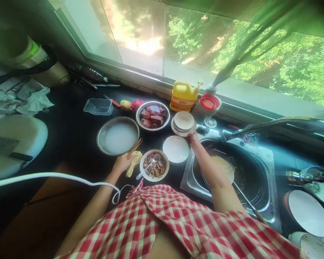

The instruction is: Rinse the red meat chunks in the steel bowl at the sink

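Observation:
My left hand is closed around a bundle of wooden chopsticks, pointing up and to the right. A yellow cloth lies against its fingers; I cannot tell whether it is gripped too. My right hand grips the near rim of a small stack of bowls and plates beside the sink. Just below that stack is a white plate. Between my hands, nearer my body, a bowl of cooked food has a metal spoon resting in it.
A metal basin of cloudy water and a metal bowl of dark red meat stand behind. A yellow jug is near the window. To the right, the sink holds a strainer. A white cable crosses over my left arm.

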Available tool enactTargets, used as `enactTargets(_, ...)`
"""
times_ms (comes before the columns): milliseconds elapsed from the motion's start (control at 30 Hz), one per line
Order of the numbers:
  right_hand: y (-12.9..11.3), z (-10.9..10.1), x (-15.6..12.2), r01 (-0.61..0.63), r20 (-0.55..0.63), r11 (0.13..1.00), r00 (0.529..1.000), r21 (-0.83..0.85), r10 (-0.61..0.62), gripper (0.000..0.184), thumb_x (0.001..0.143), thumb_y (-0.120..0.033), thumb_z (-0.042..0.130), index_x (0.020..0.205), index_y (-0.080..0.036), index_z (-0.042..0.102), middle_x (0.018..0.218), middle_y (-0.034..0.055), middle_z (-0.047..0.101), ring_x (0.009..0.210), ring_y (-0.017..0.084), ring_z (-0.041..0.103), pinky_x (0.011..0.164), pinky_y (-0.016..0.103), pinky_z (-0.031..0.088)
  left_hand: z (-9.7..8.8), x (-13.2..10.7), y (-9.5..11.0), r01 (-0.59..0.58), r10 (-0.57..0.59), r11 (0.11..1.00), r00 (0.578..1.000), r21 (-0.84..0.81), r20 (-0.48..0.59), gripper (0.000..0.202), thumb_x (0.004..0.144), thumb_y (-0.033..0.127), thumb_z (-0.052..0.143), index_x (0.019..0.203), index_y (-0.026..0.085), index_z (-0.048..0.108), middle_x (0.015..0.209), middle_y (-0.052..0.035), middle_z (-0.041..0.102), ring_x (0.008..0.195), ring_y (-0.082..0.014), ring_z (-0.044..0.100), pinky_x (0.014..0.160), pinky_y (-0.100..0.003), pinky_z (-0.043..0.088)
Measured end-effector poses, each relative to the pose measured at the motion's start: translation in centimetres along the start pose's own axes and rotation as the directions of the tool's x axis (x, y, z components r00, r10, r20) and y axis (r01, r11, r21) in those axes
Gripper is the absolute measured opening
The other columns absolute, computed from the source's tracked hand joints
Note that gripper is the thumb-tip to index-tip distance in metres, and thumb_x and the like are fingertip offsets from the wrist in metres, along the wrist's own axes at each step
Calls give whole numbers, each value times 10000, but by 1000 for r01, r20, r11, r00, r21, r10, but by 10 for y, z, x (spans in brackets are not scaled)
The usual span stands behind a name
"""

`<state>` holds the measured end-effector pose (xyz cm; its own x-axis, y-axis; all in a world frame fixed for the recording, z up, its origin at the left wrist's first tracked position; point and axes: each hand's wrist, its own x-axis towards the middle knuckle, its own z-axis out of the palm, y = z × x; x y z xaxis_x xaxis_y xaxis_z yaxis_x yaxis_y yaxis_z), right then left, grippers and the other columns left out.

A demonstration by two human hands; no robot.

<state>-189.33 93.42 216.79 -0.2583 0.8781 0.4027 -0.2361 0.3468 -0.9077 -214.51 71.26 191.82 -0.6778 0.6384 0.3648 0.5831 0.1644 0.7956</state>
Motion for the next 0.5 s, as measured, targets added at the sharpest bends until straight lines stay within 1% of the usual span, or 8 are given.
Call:
enactTargets(167,5,11,12,-42,-3,999,999,15,42,444,607,-46,546,1027,-192,527,742,-17,620,662,164,646,657,337,587,14,18,34,-141,148,973,989,-182,26,471,949,390,489,1394,254,566,1238,-71,699,1115,-227,652,955,-291,465)
enactTargets(267,-1,10,10,-67,24,998,997,-11,68,380,647,-68,582,1006,-186,543,739,0,628,681,179,648,686,360,580,16,28,54,-158,164,973,986,-165,22,524,950,395,493,1458,266,493,1293,-72,670,1141,-233,638,966,-302,459)
enactTargets(333,-7,3,4,-69,-9,992,998,-105,68,297,715,-125,602,999,-193,546,746,15,631,717,197,652,721,387,574,14,34,64,-137,138,982,990,-131,2,545,953,400,480,1477,249,463,1305,-91,660,1141,-248,635,956,-316,460)
enactTargets(367,-10,-3,-2,-41,-51,981,998,-191,32,251,746,-160,610,989,-193,552,753,25,632,751,208,653,753,403,568,13,36,68,-124,123,984,992,-126,-12,540,958,391,465,1475,239,461,1302,-99,661,1138,-254,635,950,-321,461)
enactTargets(400,-13,-8,-9,14,-99,955,994,-297,-46,214,765,-188,619,972,-190,566,764,35,634,803,220,653,799,416,557,12,39,72,-111,109,985,994,-129,-25,528,961,377,449,1467,229,467,1301,-106,660,1136,-258,635,945,-325,461)
enactTargets(433,-15,-13,-18,93,-132,908,978,-408,-159,185,771,-204,630,949,-186,584,781,45,637,868,232,646,854,423,540,10,42,74,-99,95,986,995,-134,-37,518,962,365,438,1458,220,475,1305,-112,656,1135,-262,635,940,-327,461)
enactTargets(467,-16,-16,-29,183,-131,846,950,-502,-283,159,769,-206,638,923,-182,606,807,55,644,935,239,632,908,420,517,9,44,76,-83,78,987,996,-137,-44,513,960,361,434,1450,213,482,1309,-118,652,1134,-267,635,934,-329,463)
enactTargets(500,-16,-15,-40,268,-95,786,920,-557,-381,135,766,-198,640,899,-178,629,839,62,655,987,238,615,946,403,497,8,45,77,-70,64,988,997,-135,-47,510,960,365,432,1441,208,490,1310,-122,651,1132,-272,636,926,-329,464)
